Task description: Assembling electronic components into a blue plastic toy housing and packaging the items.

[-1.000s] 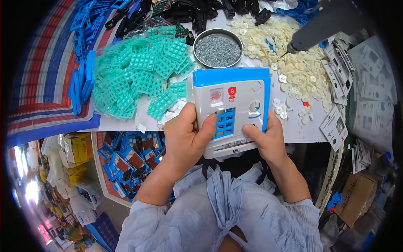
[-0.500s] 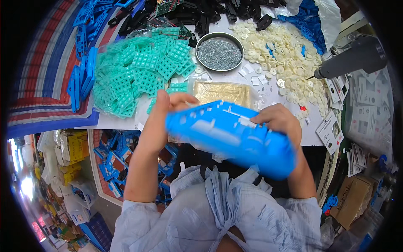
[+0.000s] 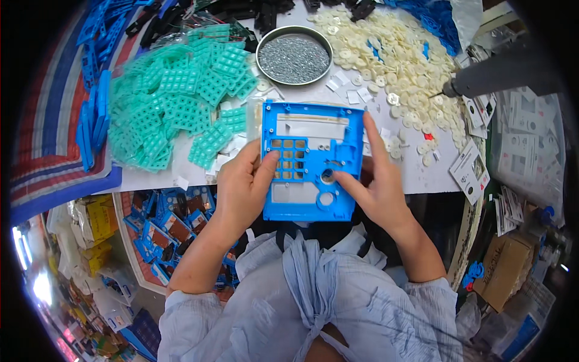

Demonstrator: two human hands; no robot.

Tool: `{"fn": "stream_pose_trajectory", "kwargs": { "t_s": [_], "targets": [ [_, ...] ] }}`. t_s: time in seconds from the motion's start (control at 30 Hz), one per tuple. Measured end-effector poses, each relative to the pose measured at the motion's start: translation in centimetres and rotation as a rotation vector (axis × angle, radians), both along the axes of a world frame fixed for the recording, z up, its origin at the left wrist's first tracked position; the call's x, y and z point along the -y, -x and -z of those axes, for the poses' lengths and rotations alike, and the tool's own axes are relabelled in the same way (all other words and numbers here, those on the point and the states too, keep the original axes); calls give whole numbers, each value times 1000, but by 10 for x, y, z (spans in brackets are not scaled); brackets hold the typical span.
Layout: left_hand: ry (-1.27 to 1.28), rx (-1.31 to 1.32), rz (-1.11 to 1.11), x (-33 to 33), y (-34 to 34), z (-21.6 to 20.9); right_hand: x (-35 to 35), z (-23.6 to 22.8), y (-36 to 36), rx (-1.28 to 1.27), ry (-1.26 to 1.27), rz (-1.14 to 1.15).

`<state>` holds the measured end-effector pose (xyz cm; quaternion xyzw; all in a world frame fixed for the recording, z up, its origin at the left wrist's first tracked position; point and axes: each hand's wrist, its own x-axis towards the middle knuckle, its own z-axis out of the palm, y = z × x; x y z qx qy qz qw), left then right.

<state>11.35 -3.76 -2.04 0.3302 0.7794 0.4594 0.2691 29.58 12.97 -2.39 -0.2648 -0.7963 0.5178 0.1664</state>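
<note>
A blue plastic housing panel [image 3: 301,212] is held up in front of me, its ribbed inner side facing up. It has a grid of square key openings, a long window and round holes. My left hand [image 3: 244,181] grips its left edge, thumb lying by the key grid. On the opposite edge my right hand [image 3: 381,190] is closed, with the thumb near a round hole and a finger stretched up along the side. Beyond the panel lie teal rubber keypads [image 3: 181,81] in a heap, a round metal tin [image 3: 258,67] of small screws, and cream plastic discs [image 3: 398,66].
A dark power screwdriver [image 3: 500,78] reaches in from the right above the discs. Printed cards [image 3: 470,174] lie at the table's right edge. A bin of blue assemblies [image 3: 163,235] stands below left. Blue parts [image 3: 93,120] rest on a striped sheet [image 3: 45,145].
The panel was tilted and blurred by motion; now it is upright and squarely facing me. My left hand has closed on its left edge, and my right hand has shifted along the right side.
</note>
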Motion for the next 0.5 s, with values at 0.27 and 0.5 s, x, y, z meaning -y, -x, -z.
{"fn": "stream_pose_trajectory", "kwargs": {
  "t_s": [0.27,0.5],
  "targets": [
    [311,-497,88,-4,16,11,-16,-3,22,316,-513,-145],
    [275,-416,32,1,24,12,-19,2,35,409,-584,-218]
  ]
}}
